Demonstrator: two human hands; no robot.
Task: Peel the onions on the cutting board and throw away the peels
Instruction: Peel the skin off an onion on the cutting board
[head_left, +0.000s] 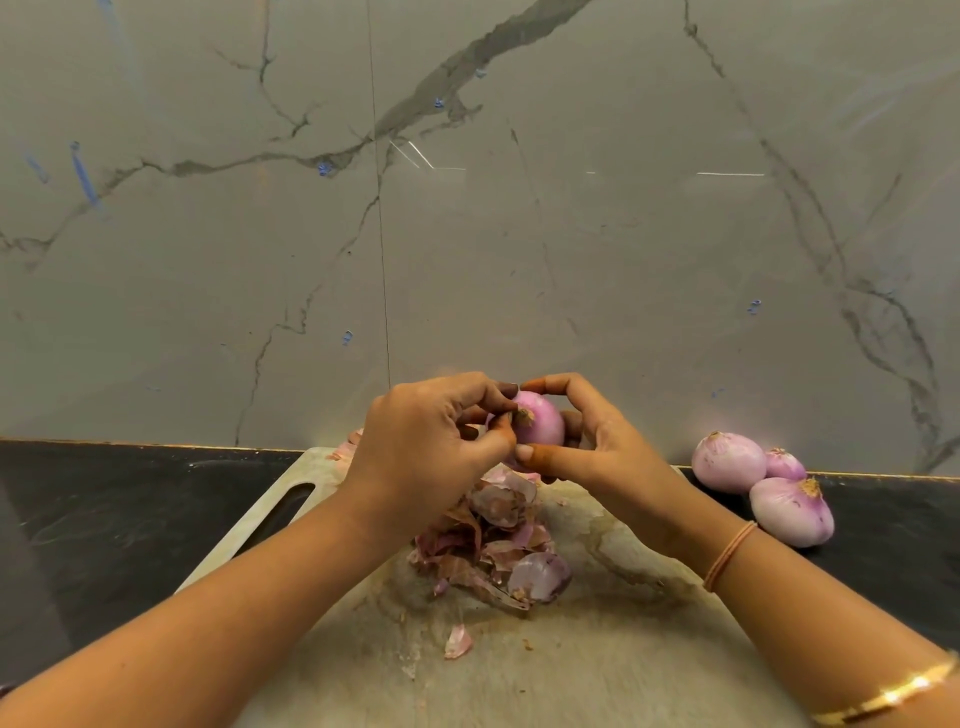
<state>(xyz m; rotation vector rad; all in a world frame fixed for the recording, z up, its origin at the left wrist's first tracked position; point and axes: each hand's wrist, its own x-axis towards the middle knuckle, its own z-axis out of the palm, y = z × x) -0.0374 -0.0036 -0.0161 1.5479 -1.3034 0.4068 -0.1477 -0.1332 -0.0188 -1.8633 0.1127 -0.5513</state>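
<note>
- Together, both hands work on one pale purple round onion, held in the air above the far end of the light stone-patterned cutting board.
- The right hand cups the onion, with its forefinger curved over the top and its thumb underneath.
- The left hand pinches at the brown dry tuft on the near end of the onion, fingertips drawn together there.
- A heap of papery pink-brown onion peels lies on the board right under the hands, and one small loose peel scrap sits nearer the camera, apart from the heap.
- Three peeled purple onions rest in a cluster, touching one another, on the black countertop just off the board's right edge.
- A thin orange wristband and a gold bangle circle the right forearm.
- A grey veined marble wall rises behind the counter.
</note>
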